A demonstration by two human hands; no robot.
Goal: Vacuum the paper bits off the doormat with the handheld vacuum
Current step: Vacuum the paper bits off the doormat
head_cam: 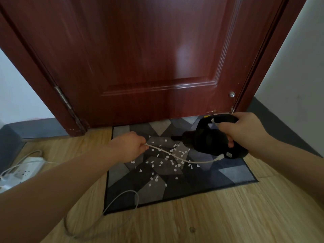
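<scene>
- A pale wood-grain floor [201, 220] runs up to a dark red door [140, 58], with white wall to either side.
- The doormat [228, 174], grey and black in angular patches, lies on the floor right against the foot of the door.
- Small white paper bits [172, 161] are scattered over the middle of the mat, thickest near its centre.
- The handheld vacuum [206, 139] is black and is held above the right half of the mat, its narrow nozzle pointing left over the scraps; whether the nozzle touches the mat I cannot tell.
- The right hand [243, 130] has its fingers wrapped round the vacuum's looped handle.
- A white cable [177, 157] is plugged into the vacuum's rear end and sags across the paper bits.
- The left hand [129, 146] pinches that cable between curled fingers, over the mat's left part.
- More of the cable loops over the mat's near-left corner onto the floor.
- A white power strip [24, 171] sits on the floor, well to the left of the mat.
</scene>
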